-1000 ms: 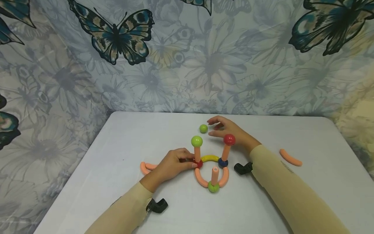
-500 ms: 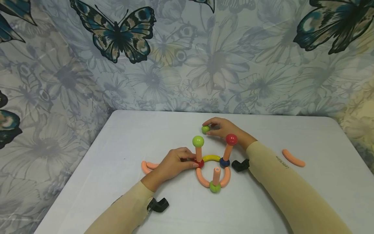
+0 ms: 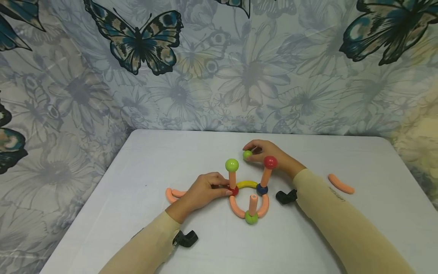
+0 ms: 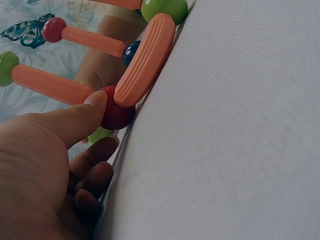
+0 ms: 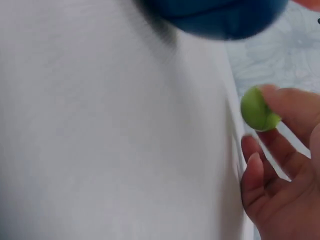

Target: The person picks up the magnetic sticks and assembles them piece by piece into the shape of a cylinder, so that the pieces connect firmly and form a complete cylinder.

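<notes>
My left hand point(image 3: 204, 191) holds the red ball point(image 4: 118, 111) at the left corner of a ring-shaped toy frame, thumb against the ball in the left wrist view. Curved salmon rods point(image 3: 236, 207) and a yellow curved rod point(image 3: 247, 184) link that ball with a dark blue ball point(image 3: 262, 189) and a green ball point(image 3: 251, 218). Upright rods rise from these balls; one bears a green ball point(image 3: 232, 165), another a red ball point(image 3: 270, 162), and the front rod point(image 3: 253, 203) has a bare top. Behind the frame, my right hand point(image 3: 266, 151) pinches a loose green ball point(image 5: 257, 110) between thumb and fingers.
Two curved salmon rods point(image 3: 169, 195) lie left of the frame, partly behind my left hand. Another curved rod point(image 3: 341, 184) lies at the right on the white table point(image 3: 294, 243). A patterned cloth point(image 3: 205, 95) hangs along the table's back edge.
My right hand has closed on the loose green ball at the back and shifted it slightly right and toward me. The left hand stays at the red ball.
</notes>
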`<state>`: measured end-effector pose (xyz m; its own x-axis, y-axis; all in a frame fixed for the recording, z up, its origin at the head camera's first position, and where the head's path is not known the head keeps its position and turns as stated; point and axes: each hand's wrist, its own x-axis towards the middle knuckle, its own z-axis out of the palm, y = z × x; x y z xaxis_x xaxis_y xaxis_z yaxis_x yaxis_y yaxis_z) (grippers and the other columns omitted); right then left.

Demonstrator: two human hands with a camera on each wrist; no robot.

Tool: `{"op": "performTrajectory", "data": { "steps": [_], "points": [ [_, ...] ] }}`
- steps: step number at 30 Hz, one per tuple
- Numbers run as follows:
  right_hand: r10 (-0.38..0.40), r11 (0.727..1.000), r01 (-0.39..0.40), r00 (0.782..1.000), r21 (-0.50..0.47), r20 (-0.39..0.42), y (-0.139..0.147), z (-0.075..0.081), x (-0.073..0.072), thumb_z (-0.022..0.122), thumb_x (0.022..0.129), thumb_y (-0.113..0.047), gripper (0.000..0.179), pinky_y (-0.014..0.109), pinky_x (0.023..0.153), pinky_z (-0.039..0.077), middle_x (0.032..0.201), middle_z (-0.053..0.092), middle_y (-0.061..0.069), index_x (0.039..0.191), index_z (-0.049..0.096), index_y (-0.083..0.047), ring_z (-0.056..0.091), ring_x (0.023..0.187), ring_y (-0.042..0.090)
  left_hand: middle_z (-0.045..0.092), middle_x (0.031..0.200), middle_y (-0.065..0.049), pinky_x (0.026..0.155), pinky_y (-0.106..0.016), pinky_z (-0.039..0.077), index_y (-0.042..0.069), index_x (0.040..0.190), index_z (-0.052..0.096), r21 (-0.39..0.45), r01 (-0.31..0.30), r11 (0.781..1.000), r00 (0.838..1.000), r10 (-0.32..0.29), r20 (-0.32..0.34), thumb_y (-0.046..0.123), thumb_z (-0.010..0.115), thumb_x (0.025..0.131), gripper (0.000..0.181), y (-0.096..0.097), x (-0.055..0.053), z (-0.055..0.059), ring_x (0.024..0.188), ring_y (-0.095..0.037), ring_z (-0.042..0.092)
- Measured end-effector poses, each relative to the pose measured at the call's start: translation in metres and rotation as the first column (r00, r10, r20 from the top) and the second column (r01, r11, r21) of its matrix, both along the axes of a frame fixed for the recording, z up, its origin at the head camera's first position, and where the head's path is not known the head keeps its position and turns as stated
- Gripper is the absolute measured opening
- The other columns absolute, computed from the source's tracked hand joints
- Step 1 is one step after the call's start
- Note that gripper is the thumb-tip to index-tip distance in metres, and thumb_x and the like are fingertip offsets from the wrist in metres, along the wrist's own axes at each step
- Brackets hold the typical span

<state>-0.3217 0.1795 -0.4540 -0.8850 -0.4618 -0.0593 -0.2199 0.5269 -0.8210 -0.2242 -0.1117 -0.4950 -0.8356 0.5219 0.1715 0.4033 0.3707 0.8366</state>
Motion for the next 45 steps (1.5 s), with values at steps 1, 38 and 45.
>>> {"op": "performTrajectory", "data": {
  "steps": [1, 38, 45],
  "points": [
    [-0.004, 1.0, 0.004, 1.0, -0.005, 0.001, 0.002, 0.001, 0.002, 0.079, 0.1, -0.011, 0.036, 0.057, 0.109, 0.047, 0.137, 0.066, 0.015, 0.135, 0.071, -0.003, 0.06, 0.127, 0.039, 0.074, 0.107, 0.004, 0.08, -0.031, 0.052, 0.014, 0.12, 0.086, 0.001, 0.002, 1.0, 1.0, -0.002, 0.0, 0.022, 0.089, 0.095, 0.027, 0.0, 0.0, 0.0, 0.097, -0.014, 0.067],
    [-0.259, 0.903, 0.177, 0.951, -0.392, -0.167, 0.087, 0.064, 0.112, 0.073, 0.105, -0.003, 0.036, 0.021, 0.092, 0.054, 0.133, 0.062, 0.009, 0.141, 0.065, -0.005, 0.069, 0.109, 0.018, 0.073, 0.105, 0.011, 0.076, -0.031, 0.052, 0.017, 0.122, 0.084, -0.051, -0.005, 0.999, 1.0, 0.005, -0.014, 0.029, 0.086, 0.098, 0.026, 0.0, 0.004, -0.002, 0.085, -0.012, 0.062],
    [-0.169, 0.893, 0.021, 0.941, -0.449, -0.292, 0.077, 0.088, 0.135, 0.07, 0.098, 0.016, 0.036, 0.023, 0.086, 0.057, 0.121, 0.066, 0.012, 0.132, 0.067, 0.005, 0.069, 0.102, 0.021, 0.074, 0.107, 0.009, 0.077, -0.031, 0.052, 0.016, 0.121, 0.083, -0.055, 0.001, 0.998, 0.999, -0.003, -0.042, 0.026, 0.086, 0.098, 0.025, 0.001, 0.003, 0.001, 0.086, -0.013, 0.061]
  ]
}}
